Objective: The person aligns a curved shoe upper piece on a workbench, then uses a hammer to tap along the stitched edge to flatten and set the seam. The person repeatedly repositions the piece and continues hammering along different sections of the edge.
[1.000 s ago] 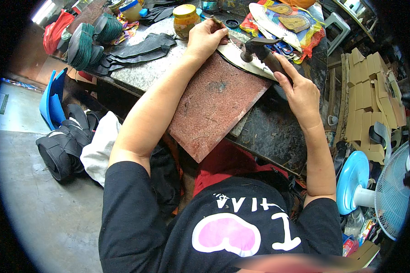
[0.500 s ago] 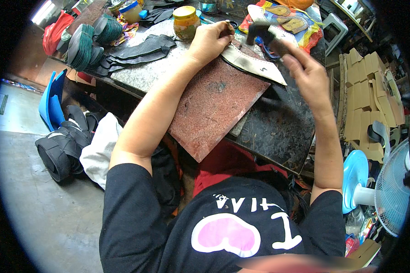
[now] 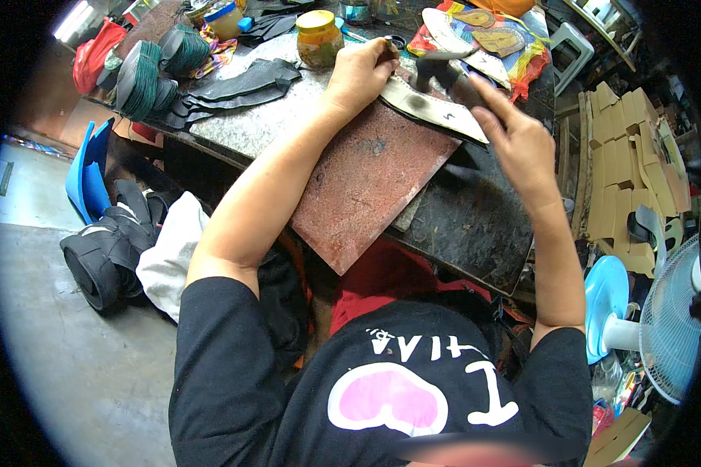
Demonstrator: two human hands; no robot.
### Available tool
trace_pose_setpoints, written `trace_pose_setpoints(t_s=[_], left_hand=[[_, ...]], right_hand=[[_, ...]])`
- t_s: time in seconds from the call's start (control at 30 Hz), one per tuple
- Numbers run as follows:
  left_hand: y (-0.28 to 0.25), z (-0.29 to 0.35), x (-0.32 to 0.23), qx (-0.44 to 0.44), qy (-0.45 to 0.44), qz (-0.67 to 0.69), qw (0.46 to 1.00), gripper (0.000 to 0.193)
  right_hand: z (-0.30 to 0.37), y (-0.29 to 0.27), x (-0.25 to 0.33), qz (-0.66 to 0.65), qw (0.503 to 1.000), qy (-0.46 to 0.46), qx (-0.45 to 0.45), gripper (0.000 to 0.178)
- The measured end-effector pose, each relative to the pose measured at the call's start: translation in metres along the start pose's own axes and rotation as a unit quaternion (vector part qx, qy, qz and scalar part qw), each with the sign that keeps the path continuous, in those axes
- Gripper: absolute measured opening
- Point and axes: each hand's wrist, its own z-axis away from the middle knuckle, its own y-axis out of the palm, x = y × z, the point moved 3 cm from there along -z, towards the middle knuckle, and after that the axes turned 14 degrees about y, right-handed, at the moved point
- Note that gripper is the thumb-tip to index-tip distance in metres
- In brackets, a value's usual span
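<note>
My right hand (image 3: 519, 148) grips a hammer (image 3: 466, 92) by its handle. The dark hammer head is over the far part of a curved off-white piece (image 3: 449, 117) with a dark underside, which looks like a shoe-upper part. Whether the head touches it, I cannot tell. My left hand (image 3: 358, 76) is closed at the far left end of that piece, fingers pinched on its edge; the fingertips are partly hidden. Under the piece lies a reddish stone slab (image 3: 350, 187), set cornerwise on the worktable (image 3: 475, 218).
A yellow-lidded jar (image 3: 319, 39) stands beyond my left hand. Black strips (image 3: 245, 84) and green cord spools (image 3: 138, 78) are at left. Sole-shaped pieces (image 3: 497, 40) rest on a colourful bag at far right. A fan (image 3: 672, 319) and cardboard boxes (image 3: 623, 156) stand right of the table.
The hammer head has come slightly lower and left over the off-white piece, and my right hand has shifted a little left with it. My left hand has stayed nearly in place.
</note>
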Motion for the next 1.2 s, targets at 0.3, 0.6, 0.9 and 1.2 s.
trace_pose_setpoints(t_s=[0.3,0.6,0.9,1.2], left_hand=[[0.005,0.01,0.03,-0.162,-0.293,0.417,0.845,0.014],[0.008,0.008,0.028,-0.041,-0.217,0.33,0.918,0.014],[-0.001,-0.003,0.009,0.038,-0.039,0.09,0.994,0.02],[-0.002,-0.007,-0.018,0.047,0.054,0.001,0.997,0.018]], right_hand=[[0.017,0.026,-0.013,0.004,1.0,-0.013,-0.015,0.045],[0.014,0.022,-0.011,-0.011,1.0,-0.021,-0.01,0.043],[-0.006,-0.001,-0.002,-0.073,0.997,-0.003,0.003,0.041],[-0.025,-0.016,0.017,-0.227,0.967,-0.058,-0.103,0.042]])
